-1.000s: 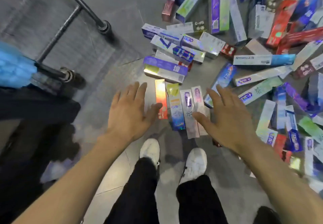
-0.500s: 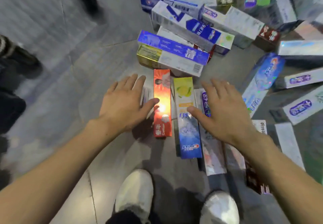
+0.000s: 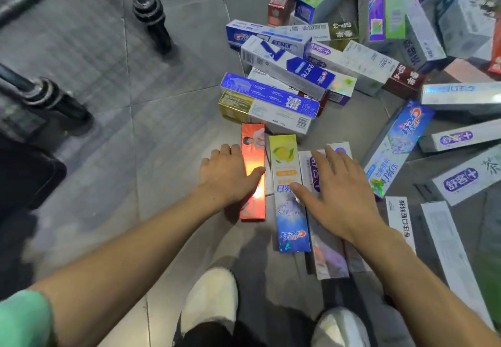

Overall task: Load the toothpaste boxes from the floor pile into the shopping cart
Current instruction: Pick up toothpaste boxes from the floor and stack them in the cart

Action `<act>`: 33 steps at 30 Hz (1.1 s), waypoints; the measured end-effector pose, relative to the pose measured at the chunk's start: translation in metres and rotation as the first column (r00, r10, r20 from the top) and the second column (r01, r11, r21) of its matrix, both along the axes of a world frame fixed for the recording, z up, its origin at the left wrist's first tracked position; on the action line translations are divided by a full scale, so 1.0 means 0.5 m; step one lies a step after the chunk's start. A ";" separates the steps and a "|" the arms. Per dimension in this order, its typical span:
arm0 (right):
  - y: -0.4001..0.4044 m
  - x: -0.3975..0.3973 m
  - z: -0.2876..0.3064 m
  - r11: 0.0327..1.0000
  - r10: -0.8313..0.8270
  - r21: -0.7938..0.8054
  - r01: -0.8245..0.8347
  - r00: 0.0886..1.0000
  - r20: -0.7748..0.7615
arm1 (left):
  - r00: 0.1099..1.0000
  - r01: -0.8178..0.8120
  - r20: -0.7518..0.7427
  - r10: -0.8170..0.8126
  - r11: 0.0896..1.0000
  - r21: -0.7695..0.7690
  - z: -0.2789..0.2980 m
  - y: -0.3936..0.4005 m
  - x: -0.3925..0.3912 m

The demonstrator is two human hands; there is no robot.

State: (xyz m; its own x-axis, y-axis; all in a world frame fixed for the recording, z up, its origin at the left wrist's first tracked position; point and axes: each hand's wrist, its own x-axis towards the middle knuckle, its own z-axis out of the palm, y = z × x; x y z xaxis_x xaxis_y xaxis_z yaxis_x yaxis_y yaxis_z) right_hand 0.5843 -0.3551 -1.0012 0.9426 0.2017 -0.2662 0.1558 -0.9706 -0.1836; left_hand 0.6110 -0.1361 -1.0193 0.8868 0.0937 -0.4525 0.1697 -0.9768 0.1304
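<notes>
A row of toothpaste boxes lies side by side on the grey floor in front of my feet. My left hand (image 3: pixel 226 174) rests at the left side of the red-orange box (image 3: pixel 253 154), thumb lying across its top and fingers down along its outer edge. My right hand (image 3: pixel 334 192) lies flat on the white and purple boxes (image 3: pixel 315 165), thumb touching the yellow-and-blue box (image 3: pixel 288 211) between the hands. A large pile of toothpaste boxes (image 3: pixel 339 56) spreads beyond and to the right.
Black cart frame tubes and two wheels (image 3: pixel 151 13) stand on the floor at the upper left. My white shoes (image 3: pixel 210 300) are just below the row of boxes. More boxes (image 3: pixel 447 254) lie along the right edge.
Both hands have come down onto the row of boxes. The left hand's fingers now curl over the red-orange box's outer edge. The view has shifted and the cart wheels are back in sight.
</notes>
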 end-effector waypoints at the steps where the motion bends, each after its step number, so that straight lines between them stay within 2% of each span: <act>1: -0.001 -0.005 -0.002 1.000 0.006 -0.014 -0.006 1.000 -0.007 | 1.000 -0.020 0.013 0.020 1.000 0.002 -0.007 -0.005 -0.005; 5: -0.001 -0.012 0.003 0.998 0.019 -0.064 -0.021 0.999 -0.042 | 0.993 -0.111 0.033 0.113 0.991 -0.074 -0.015 -0.021 -0.004; 11: 0.015 -0.027 0.004 0.999 0.013 -0.030 -0.014 0.998 -0.056 | 0.962 -0.268 -0.006 0.274 0.933 -0.239 -0.019 -0.027 -0.004; 16: 0.051 -0.031 -0.012 0.999 -0.036 -0.017 0.036 0.999 -0.023 | 0.943 -0.309 0.015 0.332 0.895 -0.322 -0.014 0.013 -0.024; 24: 0.117 -0.043 -0.039 0.996 -0.065 -0.059 0.061 0.996 -0.063 | 0.884 -0.413 0.001 0.467 0.783 -0.465 0.004 0.078 -0.066; 28: 0.155 -0.046 -0.054 1.000 -0.005 -0.003 0.005 0.999 -0.045 | 0.865 -0.454 -0.026 0.502 0.757 -0.470 -0.002 0.109 -0.089; 33: 0.184 -0.060 -0.066 0.983 0.029 0.184 -0.018 0.998 -0.058 | 0.831 -0.506 -0.054 0.554 0.712 -0.486 -0.001 0.129 -0.110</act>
